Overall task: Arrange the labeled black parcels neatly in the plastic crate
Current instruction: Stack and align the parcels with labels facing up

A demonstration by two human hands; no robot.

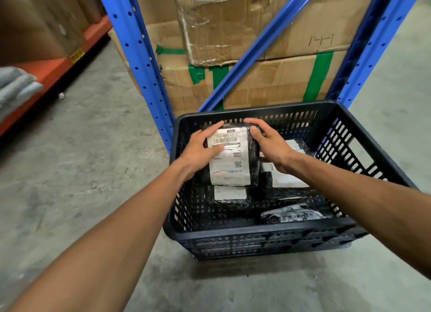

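Observation:
A black plastic crate (pixel 377 162) with slotted walls stands on the concrete floor. Over its far left part I hold a black parcel with a white barcode label (pixel 231 157). My left hand (pixel 200 148) grips its left side and my right hand (pixel 268 143) grips its right side. Beneath it lies another labeled black parcel (pixel 229 195). To the right lie two more labeled parcels (pixel 289 178) (pixel 297 146), partly hidden by my right hand. A crumpled black and silver parcel (pixel 291 215) lies near the crate's front right.
Blue shelving uprights (pixel 144 62) and a diagonal brace (pixel 258 45) stand right behind the crate, with stacked cardboard boxes (pixel 268 80) taped in green. An orange shelf beam (pixel 53 71) runs along the left. Something grey (pixel 16 87) shows at the left edge.

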